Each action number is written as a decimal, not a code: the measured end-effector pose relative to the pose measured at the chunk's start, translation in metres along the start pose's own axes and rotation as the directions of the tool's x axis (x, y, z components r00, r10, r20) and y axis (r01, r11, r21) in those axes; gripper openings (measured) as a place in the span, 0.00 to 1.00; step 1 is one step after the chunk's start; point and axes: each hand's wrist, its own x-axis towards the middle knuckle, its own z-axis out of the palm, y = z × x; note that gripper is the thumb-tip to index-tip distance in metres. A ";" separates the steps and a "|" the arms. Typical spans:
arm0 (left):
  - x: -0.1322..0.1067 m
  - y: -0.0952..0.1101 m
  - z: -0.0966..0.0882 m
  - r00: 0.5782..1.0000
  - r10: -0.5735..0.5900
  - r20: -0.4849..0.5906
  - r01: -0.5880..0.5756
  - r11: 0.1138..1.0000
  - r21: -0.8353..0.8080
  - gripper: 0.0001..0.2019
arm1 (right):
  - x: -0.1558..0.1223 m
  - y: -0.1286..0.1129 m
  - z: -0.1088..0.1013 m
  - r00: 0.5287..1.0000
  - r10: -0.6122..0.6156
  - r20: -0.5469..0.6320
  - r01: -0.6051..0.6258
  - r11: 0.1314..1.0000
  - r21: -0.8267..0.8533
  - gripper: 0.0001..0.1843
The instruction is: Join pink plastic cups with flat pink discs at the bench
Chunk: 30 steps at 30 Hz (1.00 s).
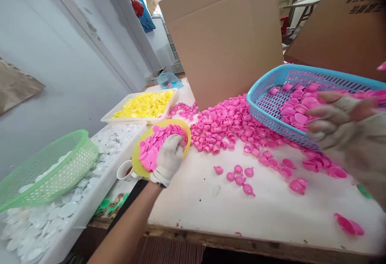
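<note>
My left hand (pixel 169 157), in a white glove, reaches into a yellow bowl (pixel 188 135) of flat pink discs (pixel 153 145). Its fingers are curled down against the discs, and whatever they grip is hidden. To the right, my right hand (pixel 343 125) is raised in front of a blue basket (pixel 265 121) holding pink toy pieces (pixel 298 107). It wears a worn glove with bare fingertips. Its fingers are apart and slightly blurred, with nothing visible in them. A heap of small pink cups (pixel 229 119) lies between the bowl and the basket.
A white tray (pixel 87 211) of white pieces holds a green basket (pixel 60 171). Behind stands a tray of yellow pieces (pixel 147 105). A white cup (pixel 124 170) sits beside the bowl. Cardboard (pixel 223 35) rises at the back. Loose pink pieces (pixel 239 179) lie near the table's front edge (pixel 211 236).
</note>
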 end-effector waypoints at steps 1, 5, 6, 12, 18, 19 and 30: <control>0.011 -0.015 -0.001 0.999 -0.022 0.032 0.019 0.996 0.085 0.12 | -0.003 -0.001 0.011 0.998 0.052 -0.039 -0.047 0.992 0.121 0.19; 0.038 -0.056 0.012 0.989 -0.032 0.145 0.008 0.987 0.162 0.19 | -0.038 0.032 0.071 0.982 0.127 0.142 -0.129 0.992 0.003 0.16; 0.042 -0.061 0.017 0.980 -0.013 0.198 -0.021 0.985 0.169 0.22 | -0.047 0.044 0.083 0.983 0.086 0.165 -0.067 0.991 -0.114 0.15; 0.040 -0.059 0.032 0.906 0.133 0.402 -0.204 0.969 0.139 0.20 | -0.068 0.078 0.109 0.900 -0.104 0.423 0.353 0.745 -0.566 0.18; 0.025 -0.061 0.024 0.901 0.176 0.396 -0.225 0.971 0.080 0.12 | -0.078 0.076 0.105 0.827 -0.048 0.560 0.476 0.590 -0.652 0.15; 0.023 -0.062 0.022 0.910 0.177 0.375 -0.215 0.975 0.062 0.11 | -0.081 0.079 0.102 0.830 -0.065 0.554 0.481 0.587 -0.651 0.16; 0.010 -0.017 -0.024 0.994 -0.085 -0.073 0.066 0.970 -0.234 0.07 | -0.092 0.118 0.075 0.942 -0.299 0.154 0.330 0.730 -0.598 0.20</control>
